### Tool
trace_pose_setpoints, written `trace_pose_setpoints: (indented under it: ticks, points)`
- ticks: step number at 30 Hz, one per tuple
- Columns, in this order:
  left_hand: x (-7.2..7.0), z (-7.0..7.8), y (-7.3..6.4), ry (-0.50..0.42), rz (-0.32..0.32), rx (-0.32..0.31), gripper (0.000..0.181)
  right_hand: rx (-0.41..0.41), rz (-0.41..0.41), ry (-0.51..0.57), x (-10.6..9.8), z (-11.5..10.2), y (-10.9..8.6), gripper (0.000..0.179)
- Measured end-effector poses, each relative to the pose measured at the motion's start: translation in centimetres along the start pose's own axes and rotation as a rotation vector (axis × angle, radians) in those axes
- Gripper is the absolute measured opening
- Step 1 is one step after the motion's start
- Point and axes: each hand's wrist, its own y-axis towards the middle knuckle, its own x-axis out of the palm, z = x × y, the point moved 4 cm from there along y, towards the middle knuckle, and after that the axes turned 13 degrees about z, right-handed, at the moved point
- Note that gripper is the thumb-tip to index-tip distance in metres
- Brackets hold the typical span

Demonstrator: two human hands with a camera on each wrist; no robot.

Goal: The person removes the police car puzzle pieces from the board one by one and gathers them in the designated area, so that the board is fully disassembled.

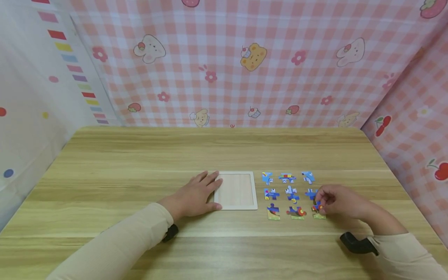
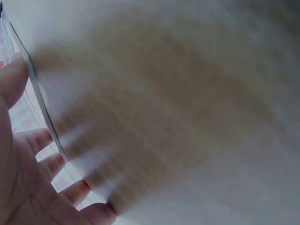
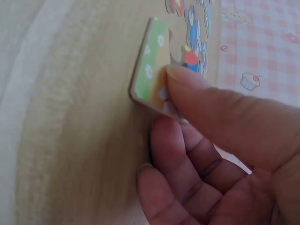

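Between thumb and fingers my right hand (image 1: 341,202) pinches a corner jigsaw puzzle piece (image 3: 149,70), green with white flowers along its edge. In the right wrist view that piece is tilted, with one edge raised toward the camera. My left hand (image 1: 196,195) lies with spread fingers over the left border of a shallow square puzzle tray (image 1: 255,194). Its thumb and fingertips touch the tray's rim in the left wrist view. Right of the tray, several other puzzle pieces (image 1: 291,194) lie apart in rows, printed in blue, red and yellow.
All of this is on a wood-grain table (image 1: 140,155). A pink checked cloth (image 1: 224,89) hangs behind its far edge, and more cloth hangs at both sides. Black wrist mounts (image 1: 358,244) sit under both forearms, close over the tabletop.
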Motion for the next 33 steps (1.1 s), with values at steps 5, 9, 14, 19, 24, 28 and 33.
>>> trace_pose_setpoints:
  ticks: [5,9,14,19,24,28,33]
  points:
    - [0.0,0.0,0.0,0.005,-0.001,-0.001,0.073,-0.012,0.023,-0.064,0.1,0.0,0.1,0.019]
    - [0.0,0.0,0.0,0.004,-0.002,-0.002,0.073,-0.009,0.042,-0.112,0.2,0.0,0.1,0.018]
    - [0.0,0.0,0.0,0.005,-0.003,-0.004,0.073,0.009,0.045,-0.151,0.3,0.0,0.0,0.016]
    - [0.1,0.1,0.2,0.004,-0.004,0.004,0.073,0.022,0.052,-0.157,0.3,-0.1,-0.2,0.015]
    - [0.2,0.1,0.2,0.000,-0.006,0.011,0.074,0.023,0.062,-0.151,0.1,-0.1,-0.4,0.015]
    - [0.1,0.1,0.2,-0.017,-0.008,0.009,0.076,0.004,0.091,-0.091,-0.2,-0.2,-0.5,0.016]
    - [0.2,-0.4,-0.1,-0.108,-0.013,-0.046,0.081,-0.018,0.174,-0.099,-0.8,-1.0,0.0,0.016]
